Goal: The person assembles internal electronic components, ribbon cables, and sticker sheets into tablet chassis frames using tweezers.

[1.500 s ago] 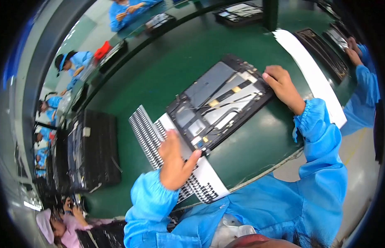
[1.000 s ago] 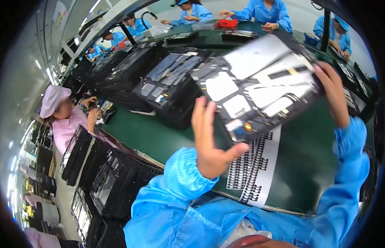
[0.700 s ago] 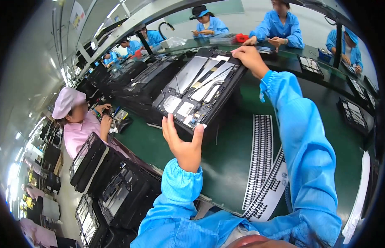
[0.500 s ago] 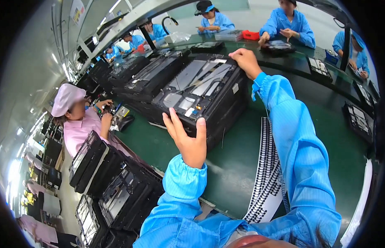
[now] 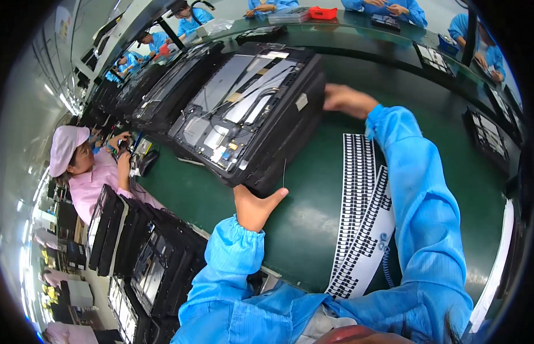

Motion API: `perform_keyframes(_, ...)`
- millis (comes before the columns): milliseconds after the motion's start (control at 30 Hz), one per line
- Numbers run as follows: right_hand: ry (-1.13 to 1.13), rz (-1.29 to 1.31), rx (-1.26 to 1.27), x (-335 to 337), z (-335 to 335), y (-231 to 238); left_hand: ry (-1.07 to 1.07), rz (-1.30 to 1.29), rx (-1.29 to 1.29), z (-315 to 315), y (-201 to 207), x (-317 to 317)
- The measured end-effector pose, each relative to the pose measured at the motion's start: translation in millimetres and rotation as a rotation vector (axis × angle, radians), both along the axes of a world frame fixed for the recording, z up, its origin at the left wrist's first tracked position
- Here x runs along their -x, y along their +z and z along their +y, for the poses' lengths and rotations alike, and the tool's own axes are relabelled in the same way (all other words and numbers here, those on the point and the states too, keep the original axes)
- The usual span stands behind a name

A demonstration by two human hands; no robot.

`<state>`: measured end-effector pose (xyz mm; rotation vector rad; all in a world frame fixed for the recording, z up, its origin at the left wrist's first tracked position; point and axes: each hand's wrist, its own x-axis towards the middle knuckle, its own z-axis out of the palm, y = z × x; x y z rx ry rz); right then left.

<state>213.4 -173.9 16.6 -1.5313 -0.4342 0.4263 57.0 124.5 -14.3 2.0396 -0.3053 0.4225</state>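
Device housing [image 5: 238, 97] tops black stack [image 5: 281, 140], 11 o'clock of view | left hand [image 5: 256, 207] at stack's 6 o'clock corner, thumb spread wide, some fingertips hidden | right hand [image 5: 348, 101] beside stack's 3 o'clock side, blurred, finger state untellable | patterned strips [image 5: 356, 198], 4 o'clock | pink-clad co-worker [image 5: 96, 178], 9 o'clock

"What tops the black stack [image 5: 290, 129]?"
"A dark, flat casing [image 5: 240, 108], its inside bared: grey panels [image 5: 221, 80], black cables [image 5: 263, 102], a small blue part [image 5: 225, 156] near the closest corner."
"How does it sit?"
"Face up, slantwise, its far end toward the right."
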Motion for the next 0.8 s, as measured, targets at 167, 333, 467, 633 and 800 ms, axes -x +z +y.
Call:
perform_keyframes(167,-0.254,-0.203,0.207,33,-2,15,0.006,0.059,0.029,-24,14,-26)
perform_keyframes(333,-0.664,-0.318,0.329,31,-45,-7,-0.075,-0.024,0.101,-60,20,-110)
perform_keyframes(467,-0.89,-0.407,0.4,13,-59,-24,-0.275,-0.043,0.135,-75,5,-197)
perform_keyframes(633,-1.114,-0.524,0.66,-15,-23,-34,-0.385,0.133,0.238,-64,-9,-295)
perform_keyframes(800,-1.107,-0.432,0.678,-32,-15,-32,-0.117,0.067,0.721,-82,-14,-323)
